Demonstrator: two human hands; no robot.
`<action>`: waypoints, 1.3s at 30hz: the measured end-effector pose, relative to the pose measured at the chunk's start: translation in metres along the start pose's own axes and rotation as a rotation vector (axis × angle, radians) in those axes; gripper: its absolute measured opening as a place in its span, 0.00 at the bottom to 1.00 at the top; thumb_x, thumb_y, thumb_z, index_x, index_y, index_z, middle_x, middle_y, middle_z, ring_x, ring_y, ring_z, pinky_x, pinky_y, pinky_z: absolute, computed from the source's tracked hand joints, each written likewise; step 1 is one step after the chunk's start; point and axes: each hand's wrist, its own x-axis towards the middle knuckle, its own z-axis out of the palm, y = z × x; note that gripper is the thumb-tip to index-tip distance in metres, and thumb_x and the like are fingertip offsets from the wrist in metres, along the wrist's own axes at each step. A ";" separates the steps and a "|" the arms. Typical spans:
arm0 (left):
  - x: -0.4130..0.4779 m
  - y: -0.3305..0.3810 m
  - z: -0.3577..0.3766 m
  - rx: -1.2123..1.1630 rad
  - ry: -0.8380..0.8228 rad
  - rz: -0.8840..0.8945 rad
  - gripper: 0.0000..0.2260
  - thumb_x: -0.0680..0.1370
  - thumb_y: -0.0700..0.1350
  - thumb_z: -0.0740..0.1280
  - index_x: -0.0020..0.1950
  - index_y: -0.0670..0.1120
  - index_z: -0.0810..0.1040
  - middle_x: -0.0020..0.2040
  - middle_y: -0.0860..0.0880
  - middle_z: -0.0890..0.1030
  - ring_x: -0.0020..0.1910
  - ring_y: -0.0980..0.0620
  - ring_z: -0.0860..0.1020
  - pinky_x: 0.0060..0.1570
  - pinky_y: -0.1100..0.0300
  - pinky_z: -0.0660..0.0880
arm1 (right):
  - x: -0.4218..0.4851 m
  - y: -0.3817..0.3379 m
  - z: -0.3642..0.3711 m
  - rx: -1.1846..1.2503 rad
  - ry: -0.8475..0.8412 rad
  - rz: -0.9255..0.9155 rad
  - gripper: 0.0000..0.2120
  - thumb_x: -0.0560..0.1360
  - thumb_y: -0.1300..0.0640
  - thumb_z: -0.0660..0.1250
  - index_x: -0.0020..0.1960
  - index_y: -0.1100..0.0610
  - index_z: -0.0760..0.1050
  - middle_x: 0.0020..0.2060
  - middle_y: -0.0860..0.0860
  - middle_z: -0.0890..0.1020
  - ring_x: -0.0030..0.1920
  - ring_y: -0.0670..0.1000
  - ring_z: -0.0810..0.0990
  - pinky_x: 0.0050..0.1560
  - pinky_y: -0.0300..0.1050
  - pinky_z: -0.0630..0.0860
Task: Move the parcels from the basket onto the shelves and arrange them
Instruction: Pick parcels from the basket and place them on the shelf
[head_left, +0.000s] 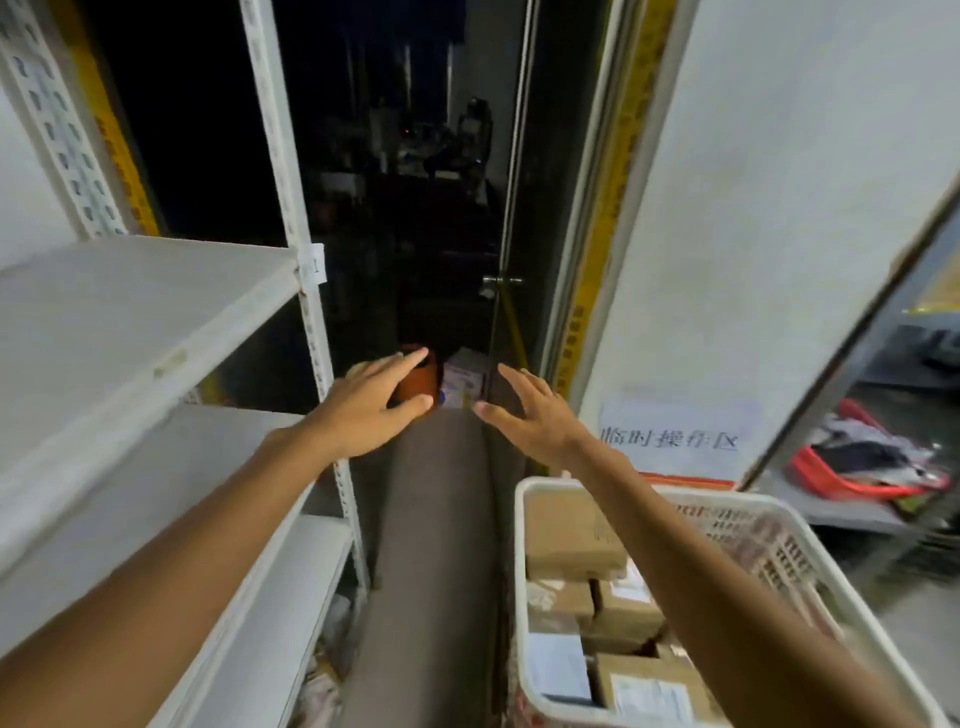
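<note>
A white plastic basket (748, 519) stands at the lower right, filled with several brown cardboard parcels (571, 535), some with white labels. White metal shelves (130, 312) rise on the left, their boards bare. My left hand (374, 405) is stretched forward in the air between shelf and basket, fingers spread, holding nothing. My right hand (530, 410) reaches forward beside it, above the basket's far corner, fingers apart and also holding nothing.
A grey floor strip (431, 545) runs between shelf and basket toward a dark glass door (441, 234). An orange-brown pot (418, 387) and a small box (462, 379) sit by the door. A white wall (753, 234) with a paper sign stands right; a red tray (852, 478) lies beyond.
</note>
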 end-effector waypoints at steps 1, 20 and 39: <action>0.005 0.013 0.016 -0.019 -0.032 0.030 0.28 0.80 0.58 0.59 0.77 0.60 0.53 0.78 0.53 0.57 0.76 0.50 0.56 0.71 0.51 0.56 | -0.012 0.019 -0.006 0.014 0.017 0.043 0.37 0.76 0.32 0.58 0.79 0.45 0.51 0.79 0.50 0.55 0.78 0.55 0.53 0.75 0.56 0.55; 0.012 0.160 0.264 -0.015 -0.496 0.209 0.27 0.80 0.53 0.61 0.77 0.56 0.56 0.76 0.49 0.62 0.74 0.46 0.60 0.71 0.44 0.63 | -0.181 0.273 -0.037 0.217 -0.079 0.407 0.35 0.77 0.39 0.62 0.78 0.53 0.56 0.77 0.54 0.60 0.75 0.55 0.60 0.71 0.55 0.62; 0.106 0.191 0.422 -0.199 -0.801 0.140 0.24 0.81 0.47 0.61 0.77 0.50 0.59 0.75 0.47 0.63 0.74 0.49 0.62 0.70 0.54 0.59 | -0.154 0.415 -0.035 0.351 -0.194 0.738 0.34 0.79 0.43 0.62 0.78 0.55 0.55 0.73 0.60 0.67 0.70 0.59 0.71 0.68 0.62 0.69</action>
